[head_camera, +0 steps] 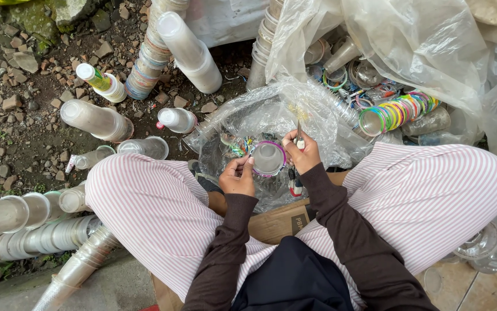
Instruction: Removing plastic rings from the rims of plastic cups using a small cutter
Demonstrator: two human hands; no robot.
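Observation:
My left hand (237,176) grips the rim of a clear plastic cup (268,158) with a purple ring around its mouth. My right hand (301,151) is closed on a thin metal blade-like tool (298,131) held upright beside the cup's right edge. Both hands work above a clear plastic bag (260,118) with coloured rims and scraps inside, between my knees in pink-striped trousers. Scissors with red and white handles (294,183) lie under the right wrist.
Stacks of nested clear cups lie at left (29,230) and stand at the back (150,52). A row of coloured cup rims (398,112) lies at right among loose cups under plastic sheeting (421,40). Stony dirt ground (24,86) is at left; cardboard (277,222) is under me.

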